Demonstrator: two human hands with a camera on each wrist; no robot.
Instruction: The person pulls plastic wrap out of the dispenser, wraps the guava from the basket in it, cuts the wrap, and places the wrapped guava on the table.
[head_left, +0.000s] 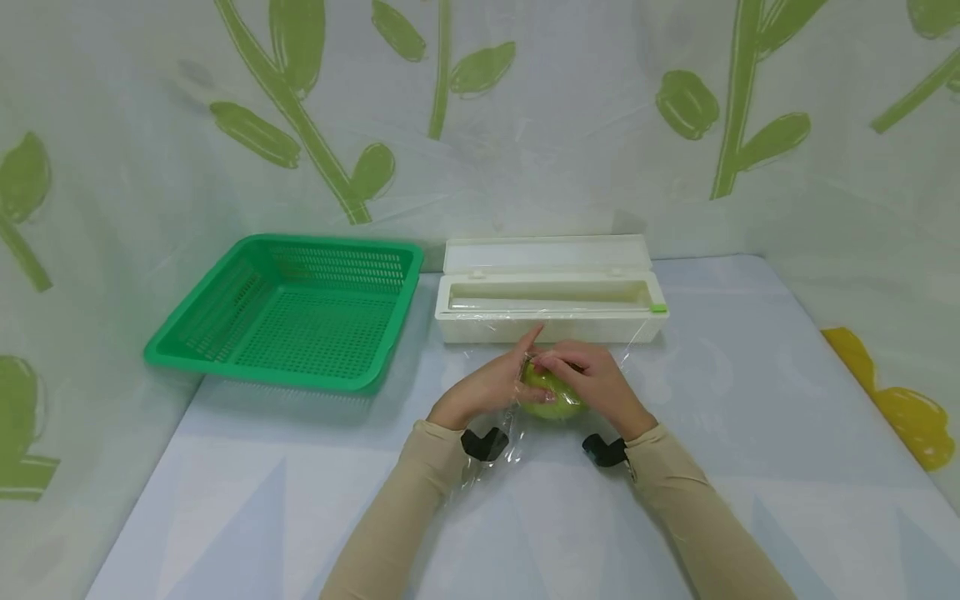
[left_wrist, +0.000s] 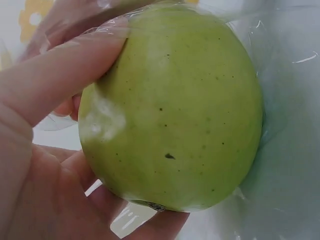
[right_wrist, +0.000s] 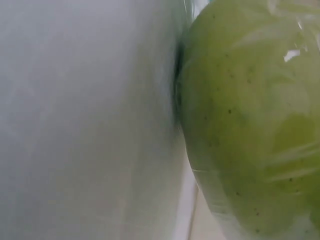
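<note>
A green apple (head_left: pixel 553 403) with small dark specks is held over the table between both hands. My left hand (head_left: pixel 489 385) grips it, thumb on one side and fingers curled beneath, as the left wrist view shows. Clear cling film (left_wrist: pixel 292 32) covers much of the apple and hangs loose beside it. Over the top of the apple, my right hand (head_left: pixel 600 385) pinches the film with curled fingers. In the right wrist view the film lies creased over the apple (right_wrist: pixel 250 120); the right fingers are outside that view.
Just beyond the hands stands a white cling film box (head_left: pixel 551 329), its lid (head_left: pixel 547 254) raised and a roll (head_left: pixel 525 304) inside. A green plastic basket (head_left: pixel 262 373) sits at the back left of the table (head_left: pixel 750 400). Behind the table hangs a leaf-patterned sheet (head_left: pixel 570 142).
</note>
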